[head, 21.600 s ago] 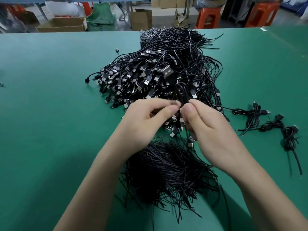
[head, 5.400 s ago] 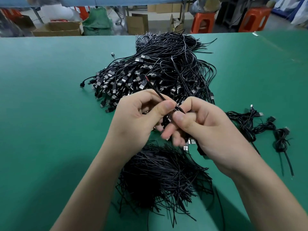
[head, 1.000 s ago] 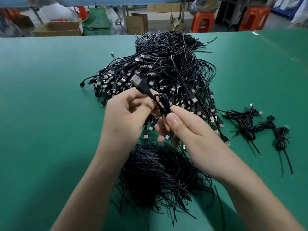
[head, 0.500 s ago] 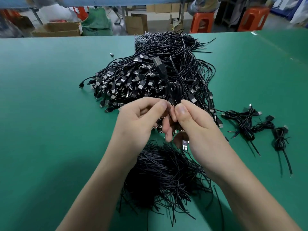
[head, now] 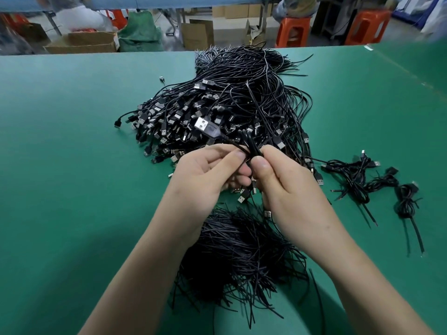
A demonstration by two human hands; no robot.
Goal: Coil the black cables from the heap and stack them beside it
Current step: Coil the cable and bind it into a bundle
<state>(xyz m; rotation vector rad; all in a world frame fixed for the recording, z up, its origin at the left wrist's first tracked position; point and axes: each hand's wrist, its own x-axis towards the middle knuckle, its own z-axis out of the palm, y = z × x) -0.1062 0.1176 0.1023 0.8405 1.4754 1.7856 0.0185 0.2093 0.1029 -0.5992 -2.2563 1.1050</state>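
Two hands, one cable [head: 250,147]: left hand [head: 208,175] and right hand [head: 285,187] both pinched its folded loops between thumb and fingers, just above the near edge of the heap [head: 237,102]. Its plug [head: 204,125] stuck out up-left, free. A few finished coils [head: 357,184] lay on the desk [head: 72,153] right of the heap, in a loose row rather than a stack.

Risks, as I read them:
- Loops were held by fingertip pinch only. Any regrip to wrap or tie could let them spring open; thin wire looked springy.
- Free plug hung over the heap's plugs. Lowering the hands could snag a neighbour and drag extra cables out.
- Short black strands [head: 242,252], probably ties, sat under the wrists. A forearm sweep could scatter them.
- Coil tails on the right trailed long. Dropping the next coil across them could tangle the row.
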